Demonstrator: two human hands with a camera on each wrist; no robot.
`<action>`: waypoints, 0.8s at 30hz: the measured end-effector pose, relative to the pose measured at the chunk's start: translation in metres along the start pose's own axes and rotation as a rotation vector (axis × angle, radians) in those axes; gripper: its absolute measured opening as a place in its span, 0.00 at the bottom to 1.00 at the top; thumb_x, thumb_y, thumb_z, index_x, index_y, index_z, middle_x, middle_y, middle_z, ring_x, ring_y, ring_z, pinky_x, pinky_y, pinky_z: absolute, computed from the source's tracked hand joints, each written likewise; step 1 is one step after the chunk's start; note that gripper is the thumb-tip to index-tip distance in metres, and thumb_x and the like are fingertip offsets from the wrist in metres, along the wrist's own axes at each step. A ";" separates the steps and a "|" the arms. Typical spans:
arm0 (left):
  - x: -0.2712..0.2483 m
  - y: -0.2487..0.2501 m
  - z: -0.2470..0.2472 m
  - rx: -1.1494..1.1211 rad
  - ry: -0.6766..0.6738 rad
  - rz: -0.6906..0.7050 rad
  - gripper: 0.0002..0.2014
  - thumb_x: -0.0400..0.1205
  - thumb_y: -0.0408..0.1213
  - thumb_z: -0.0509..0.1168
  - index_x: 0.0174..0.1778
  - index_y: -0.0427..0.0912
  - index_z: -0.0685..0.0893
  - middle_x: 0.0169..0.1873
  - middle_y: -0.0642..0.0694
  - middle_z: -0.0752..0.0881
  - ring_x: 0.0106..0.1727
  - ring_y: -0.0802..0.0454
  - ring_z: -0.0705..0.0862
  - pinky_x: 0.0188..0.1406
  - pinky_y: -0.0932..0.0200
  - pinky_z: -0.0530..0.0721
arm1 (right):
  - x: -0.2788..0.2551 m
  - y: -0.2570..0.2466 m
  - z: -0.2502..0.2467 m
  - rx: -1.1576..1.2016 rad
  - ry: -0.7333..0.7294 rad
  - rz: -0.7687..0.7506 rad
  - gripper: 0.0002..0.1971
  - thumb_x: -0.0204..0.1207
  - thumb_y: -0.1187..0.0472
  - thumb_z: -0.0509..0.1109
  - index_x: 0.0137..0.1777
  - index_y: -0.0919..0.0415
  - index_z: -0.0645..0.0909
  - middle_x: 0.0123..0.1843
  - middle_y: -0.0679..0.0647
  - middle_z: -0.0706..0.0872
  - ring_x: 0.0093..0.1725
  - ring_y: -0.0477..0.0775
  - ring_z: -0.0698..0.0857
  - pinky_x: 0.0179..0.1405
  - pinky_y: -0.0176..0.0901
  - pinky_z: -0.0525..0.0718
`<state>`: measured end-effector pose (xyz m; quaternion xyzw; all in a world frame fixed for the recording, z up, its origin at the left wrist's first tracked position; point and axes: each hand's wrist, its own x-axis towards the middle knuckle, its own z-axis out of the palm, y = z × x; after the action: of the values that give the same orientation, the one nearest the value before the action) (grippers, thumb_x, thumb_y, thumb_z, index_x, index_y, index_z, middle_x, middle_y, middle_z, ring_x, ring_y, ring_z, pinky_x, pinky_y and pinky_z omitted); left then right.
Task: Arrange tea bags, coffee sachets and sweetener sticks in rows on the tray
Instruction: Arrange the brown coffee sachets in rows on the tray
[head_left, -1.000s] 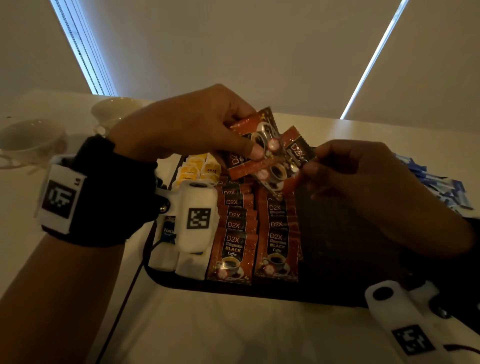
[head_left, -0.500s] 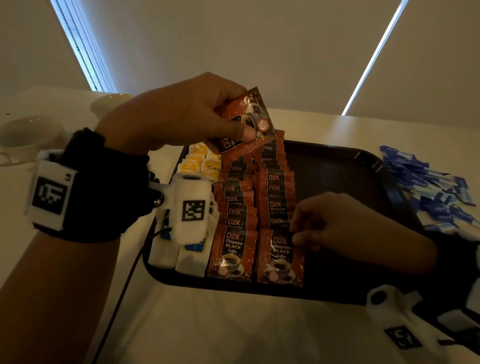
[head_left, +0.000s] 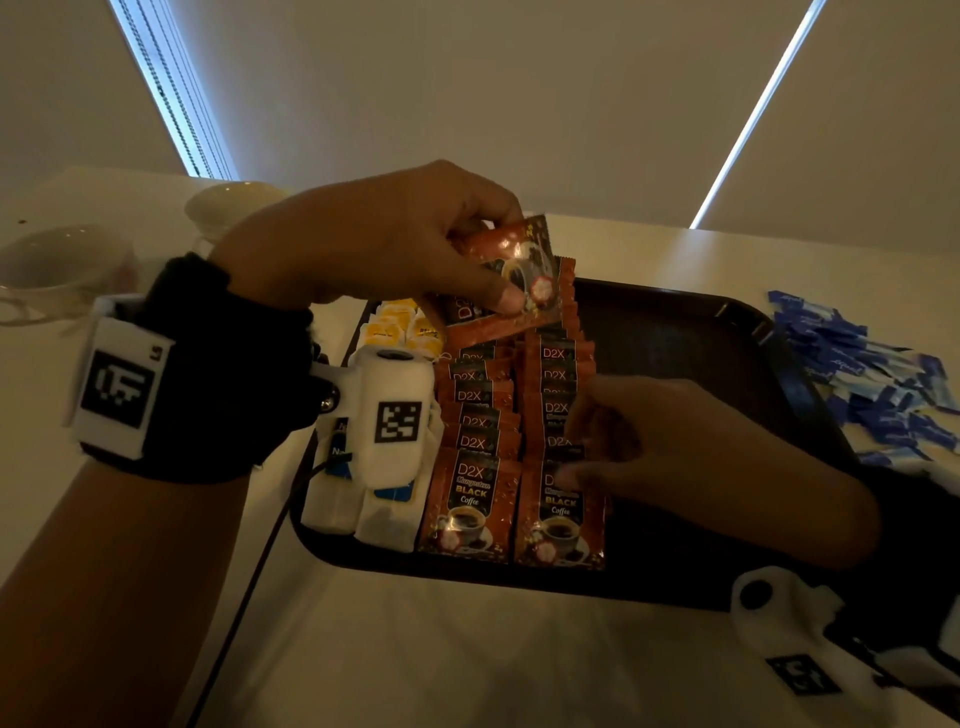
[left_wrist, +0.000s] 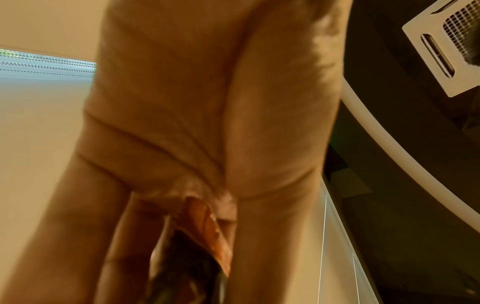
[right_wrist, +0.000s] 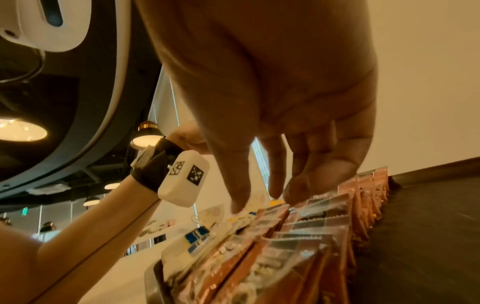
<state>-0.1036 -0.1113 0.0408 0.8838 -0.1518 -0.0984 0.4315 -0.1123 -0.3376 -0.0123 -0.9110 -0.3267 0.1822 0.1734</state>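
Right now left hand (head_left: 374, 244) pinches spare coffee sachets (head_left: 511, 280); right hand's fingers (head_left: 582, 470), relaxed, touch the sachet row (head_left: 558, 415) beside the tray's (head_left: 727, 582) bare half.

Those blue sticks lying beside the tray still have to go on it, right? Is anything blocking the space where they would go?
Nothing visible does. The blue sweetener sticks lie on the table just off the tray's right edge, and the dark right half of the tray next to the coffee sachet rows is bare. Only the right hand reaches across its near part.
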 end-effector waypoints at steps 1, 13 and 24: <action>0.000 0.000 0.002 0.025 -0.049 0.002 0.14 0.66 0.46 0.71 0.47 0.50 0.82 0.40 0.55 0.89 0.43 0.55 0.90 0.35 0.62 0.88 | 0.000 -0.003 -0.003 0.066 0.045 0.004 0.14 0.65 0.36 0.68 0.46 0.34 0.69 0.45 0.38 0.79 0.44 0.35 0.81 0.34 0.25 0.79; 0.004 0.006 0.015 0.045 -0.124 0.033 0.28 0.62 0.44 0.76 0.58 0.49 0.78 0.34 0.44 0.89 0.32 0.42 0.88 0.30 0.62 0.85 | 0.001 -0.005 -0.010 0.620 0.322 -0.003 0.08 0.68 0.59 0.73 0.47 0.52 0.81 0.42 0.44 0.90 0.38 0.42 0.89 0.34 0.29 0.86; 0.007 0.014 0.028 0.091 -0.158 0.109 0.12 0.73 0.33 0.74 0.51 0.45 0.84 0.36 0.48 0.91 0.39 0.52 0.90 0.45 0.51 0.87 | -0.007 -0.006 -0.005 0.580 0.291 0.002 0.05 0.67 0.51 0.71 0.40 0.50 0.85 0.43 0.40 0.89 0.43 0.37 0.87 0.40 0.31 0.84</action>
<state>-0.1079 -0.1429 0.0342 0.8825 -0.2375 -0.1371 0.3821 -0.1188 -0.3387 -0.0040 -0.8404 -0.2322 0.1356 0.4706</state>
